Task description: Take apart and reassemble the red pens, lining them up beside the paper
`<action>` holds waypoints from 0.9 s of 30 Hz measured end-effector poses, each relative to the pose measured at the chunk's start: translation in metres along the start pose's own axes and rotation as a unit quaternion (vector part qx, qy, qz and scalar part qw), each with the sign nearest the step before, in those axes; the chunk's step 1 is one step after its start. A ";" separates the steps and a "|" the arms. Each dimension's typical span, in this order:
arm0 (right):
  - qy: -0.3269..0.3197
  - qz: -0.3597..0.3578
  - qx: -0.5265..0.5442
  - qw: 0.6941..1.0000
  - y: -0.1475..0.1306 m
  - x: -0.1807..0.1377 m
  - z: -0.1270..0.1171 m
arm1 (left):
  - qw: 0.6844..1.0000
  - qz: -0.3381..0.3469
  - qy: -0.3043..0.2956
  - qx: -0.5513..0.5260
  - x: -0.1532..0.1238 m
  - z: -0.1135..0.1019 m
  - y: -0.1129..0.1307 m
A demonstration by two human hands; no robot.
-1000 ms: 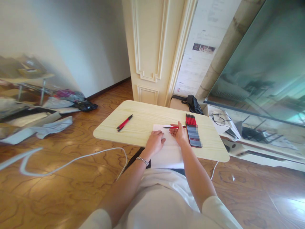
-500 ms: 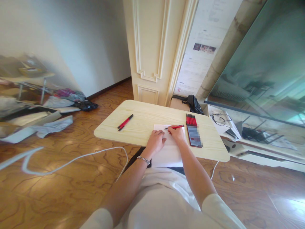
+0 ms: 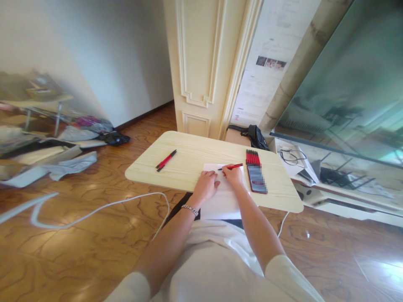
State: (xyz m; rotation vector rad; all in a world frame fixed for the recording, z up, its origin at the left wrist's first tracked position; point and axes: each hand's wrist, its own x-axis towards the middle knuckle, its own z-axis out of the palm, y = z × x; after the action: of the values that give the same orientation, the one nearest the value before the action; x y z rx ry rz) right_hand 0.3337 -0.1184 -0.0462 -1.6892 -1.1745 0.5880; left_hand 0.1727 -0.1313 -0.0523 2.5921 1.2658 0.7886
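Observation:
A white sheet of paper lies on a small pale wooden table and hangs over its near edge. My left hand, with a bracelet at the wrist, rests flat on the paper's left side with fingers loosely curled. My right hand grips a red and black pen, its tip pointing left over the top of the paper. A row of several red and black pens lies in an open box just right of that hand. Two more red pens lie at the table's left.
A white cable loops across the wooden floor at left. Clothes and bags lie on the floor by the wall. A black bag sits behind the table. A low white shelf with glasses stands at right under a large glass panel.
My right hand has taken up the pen and turned it from lying across the paper into a writing grip, tip toward the paper. My left hand stays on the sheet.

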 end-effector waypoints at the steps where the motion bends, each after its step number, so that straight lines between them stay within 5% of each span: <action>1: -0.001 0.004 0.007 1.000 0.000 0.000 0.000 | 1.000 0.000 0.000 0.000 0.000 0.000 0.000; 6: 0.010 0.049 0.200 0.978 0.004 0.005 0.003 | 1.000 -0.004 0.007 -0.003 -0.001 -0.002 0.001; 12: 0.037 0.068 0.479 0.874 0.002 0.005 -0.011 | 1.000 -0.005 0.000 -0.015 -0.001 -0.004 0.002; 19: -0.046 0.101 0.501 0.858 -0.004 -0.001 -0.042 | 1.000 -0.014 -0.003 -0.024 0.000 0.000 0.000; 24: -0.050 0.104 0.551 0.827 0.003 -0.004 -0.044 | 1.000 -0.004 -0.002 -0.021 0.000 0.001 -0.002; 27: -0.045 0.103 0.542 0.833 0.003 -0.005 -0.044 | 1.000 0.001 0.000 -0.022 0.000 0.002 -0.002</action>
State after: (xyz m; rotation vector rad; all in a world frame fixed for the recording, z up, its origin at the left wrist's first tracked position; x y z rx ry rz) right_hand 0.3677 -0.1424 -0.0311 -0.7834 -0.4861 1.1950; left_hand 0.1727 -0.1294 -0.0548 2.5602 1.2321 0.8060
